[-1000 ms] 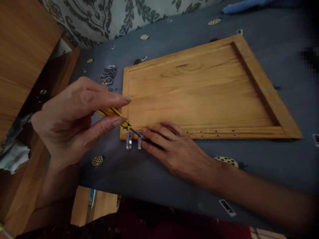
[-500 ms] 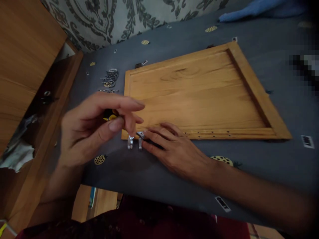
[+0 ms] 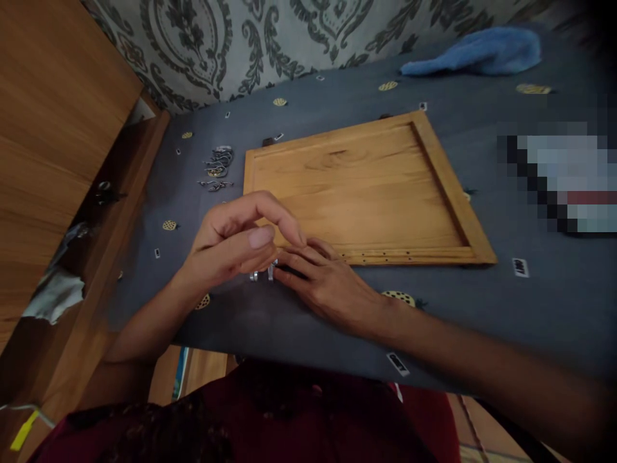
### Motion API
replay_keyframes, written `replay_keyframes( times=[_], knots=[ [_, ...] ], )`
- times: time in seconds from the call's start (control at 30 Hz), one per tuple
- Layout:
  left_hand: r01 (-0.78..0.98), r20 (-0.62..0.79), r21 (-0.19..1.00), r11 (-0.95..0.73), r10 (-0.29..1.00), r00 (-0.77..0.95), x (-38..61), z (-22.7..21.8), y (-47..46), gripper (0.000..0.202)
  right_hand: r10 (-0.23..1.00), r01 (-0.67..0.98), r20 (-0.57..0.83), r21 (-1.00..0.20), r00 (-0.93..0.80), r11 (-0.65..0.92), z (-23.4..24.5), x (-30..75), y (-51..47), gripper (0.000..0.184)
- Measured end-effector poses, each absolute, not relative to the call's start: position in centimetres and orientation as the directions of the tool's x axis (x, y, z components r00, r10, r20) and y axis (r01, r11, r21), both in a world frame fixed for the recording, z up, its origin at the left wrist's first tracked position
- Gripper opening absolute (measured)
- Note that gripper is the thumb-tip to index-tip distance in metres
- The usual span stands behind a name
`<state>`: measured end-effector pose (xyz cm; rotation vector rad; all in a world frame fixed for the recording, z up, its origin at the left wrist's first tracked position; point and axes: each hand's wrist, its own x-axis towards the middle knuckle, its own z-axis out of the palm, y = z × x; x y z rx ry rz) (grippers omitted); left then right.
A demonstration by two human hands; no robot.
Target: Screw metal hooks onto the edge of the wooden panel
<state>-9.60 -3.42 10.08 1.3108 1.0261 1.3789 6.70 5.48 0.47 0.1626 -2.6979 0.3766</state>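
A wooden panel (image 3: pixel 366 186) with a raised frame lies on a dark grey cloth. At its near left corner sits a small metal double hook (image 3: pixel 261 276). My left hand (image 3: pixel 231 244) hovers over that corner with thumb and fingers pinched together; the yellow-and-black screwdriver seen in it earlier is now hidden inside the fingers. My right hand (image 3: pixel 332 286) lies flat on the cloth and the panel's near edge, its outstretched fingertips touching the hook.
Several loose metal hooks (image 3: pixel 218 164) lie on the cloth left of the panel. A blue cloth (image 3: pixel 475 54) rests at the far right. A wooden cabinet (image 3: pixel 53 128) stands to the left, and the table edge (image 3: pixel 216 347) runs close to my body.
My left hand moved right and closed over the panel's corner, so the screwdriver went out of sight. The view pulled back. My right hand stayed on the hook.
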Motion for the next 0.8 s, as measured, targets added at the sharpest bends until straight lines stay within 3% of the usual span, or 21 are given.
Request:
replay_keyframes(
  times=[0.07,0.23,0.33,0.43,0.67,0.8],
  knots=[
    [-0.084,0.211,0.974,-0.213,0.977,-0.032,-9.4,10.0,-3.1,0.019,-0.048,-0.157,0.41,-0.238,-0.911,0.958,0.6,6.7,5.4,0.031],
    [-0.08,0.226,0.957,-0.278,0.891,-0.394,-8.2,9.8,-2.4,0.023,-0.031,-0.149,0.422,-0.249,-0.906,0.957,0.7,6.7,5.4,0.03],
    [-0.116,0.192,0.951,-0.287,0.841,-0.505,-7.9,9.8,-2.5,0.022,-0.034,-0.153,0.425,-0.25,-0.904,0.956,0.7,6.6,5.4,0.031],
    [-0.13,0.226,0.941,-0.313,0.866,-0.446,-7.9,9.8,-2.6,0.023,-0.034,-0.152,0.424,-0.247,-0.905,0.957,0.8,6.6,5.4,0.031],
    [-0.142,0.239,0.956,-0.258,0.962,-0.133,-8.8,9.7,-2.6,0.031,-0.038,-0.16,0.43,-0.254,-0.902,0.954,0.8,6.7,5.5,0.029],
    [-0.065,0.216,0.97,-0.235,0.952,-0.216,-8.9,9.6,-2.7,0.032,-0.041,-0.164,0.434,-0.249,-0.9,0.955,0.6,6.6,5.5,0.028]
  ],
)
